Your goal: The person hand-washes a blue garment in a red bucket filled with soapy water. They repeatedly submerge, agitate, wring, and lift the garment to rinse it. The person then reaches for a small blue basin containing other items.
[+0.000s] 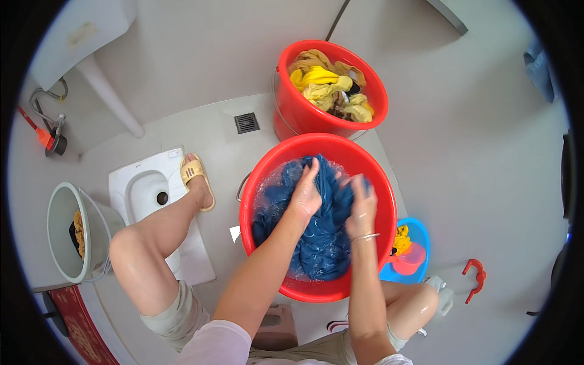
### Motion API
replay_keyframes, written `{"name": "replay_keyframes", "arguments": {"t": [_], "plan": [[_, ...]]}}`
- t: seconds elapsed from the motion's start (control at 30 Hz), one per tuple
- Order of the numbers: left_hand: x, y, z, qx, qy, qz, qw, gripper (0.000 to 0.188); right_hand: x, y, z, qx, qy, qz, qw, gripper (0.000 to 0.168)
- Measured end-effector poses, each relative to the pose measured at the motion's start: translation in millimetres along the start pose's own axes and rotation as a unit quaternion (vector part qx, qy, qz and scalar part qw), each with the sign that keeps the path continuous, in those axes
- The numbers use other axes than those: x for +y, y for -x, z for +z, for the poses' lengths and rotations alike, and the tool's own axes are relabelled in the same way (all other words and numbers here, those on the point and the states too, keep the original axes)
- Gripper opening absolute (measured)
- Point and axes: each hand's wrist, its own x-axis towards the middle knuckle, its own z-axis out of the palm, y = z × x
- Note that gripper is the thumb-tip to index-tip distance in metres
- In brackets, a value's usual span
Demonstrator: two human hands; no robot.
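A large red plastic bucket [318, 294] stands between my knees, holding foamy water and a soaked dark-blue garment [321, 242]. My left hand [306, 191] grips a raised fold of this garment, with the thumb pointing up. Opposite it, my right hand [362, 207] holds another part of the blue cloth near the bucket's right side. Motion blurs its fingers, and a patch of blue shows at the fingertips. Both hands are wet and above the water. On the right wrist is a pale bangle [366, 237].
Behind stands a second red bucket [285, 116] of yellow and brown clothes. A blue basin [426, 242] with a pink scoop [409, 259] sits right. Left are a squat toilet [137, 182] and a pale bucket [54, 232]. A floor drain [247, 123] lies near the back wall.
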Motion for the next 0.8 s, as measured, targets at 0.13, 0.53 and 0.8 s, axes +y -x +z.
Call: {"name": "replay_keyframes", "arguments": {"t": [0.13,0.53,0.8], "plan": [[-2.6,-9.7,-46.3,0.116,-0.163,0.024,0.979,0.042,35.1,73.3,61.2,-0.071,0.412,-0.307,0.855,0.029],[-14.0,1.4,17.8,0.086,-0.072,-0.032,0.993,0.026,52.6,-27.2,-55.7,0.008,0.573,-0.072,0.816,0.032],[10.9,-3.3,17.7,0.100,-0.309,0.082,0.942,0.024,-65.7,11.0,-48.8,-0.027,0.636,-0.081,0.767,0.037]]}}
